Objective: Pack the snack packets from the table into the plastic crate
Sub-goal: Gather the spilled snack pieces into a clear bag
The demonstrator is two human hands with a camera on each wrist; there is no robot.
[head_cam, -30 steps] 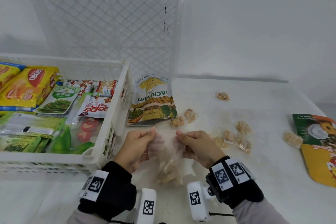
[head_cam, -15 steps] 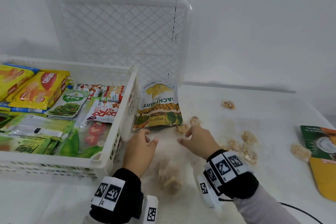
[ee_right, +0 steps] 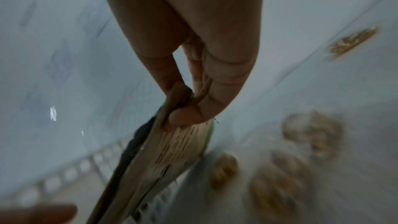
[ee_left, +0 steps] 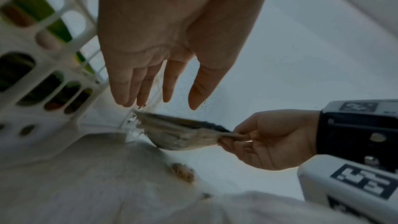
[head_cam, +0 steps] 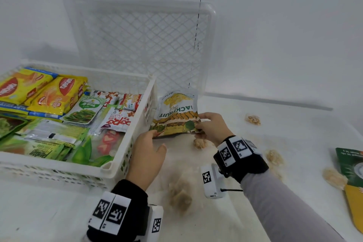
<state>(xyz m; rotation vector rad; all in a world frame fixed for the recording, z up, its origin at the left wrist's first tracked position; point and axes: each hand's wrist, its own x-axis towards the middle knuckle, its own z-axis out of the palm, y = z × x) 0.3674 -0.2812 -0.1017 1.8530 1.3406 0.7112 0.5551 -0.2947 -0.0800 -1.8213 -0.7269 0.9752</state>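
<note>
Both hands [head_cam: 146, 155] moved to jackfruit packet [head_cam: 176, 113]

Green and yellow packet [head_cam: 353, 186] cut off by head view's right edge; clear bag [head_cam: 179, 194] near the wrists motion-blurred; right wrist view smeared, loose snack pieces [ee_right: 224, 171] indistinct

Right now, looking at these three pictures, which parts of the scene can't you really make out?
- Green and yellow pouch: cut off by the head view's right edge.
- Clear bag of brown snacks: motion-blurred in the head view.
- Left hand fingertips: whether they touch the yellow jackfruit packet is unclear; the left wrist view is blurred.
- Packet's print: unreadable in the right wrist view, edge-on in the right hand.
</note>
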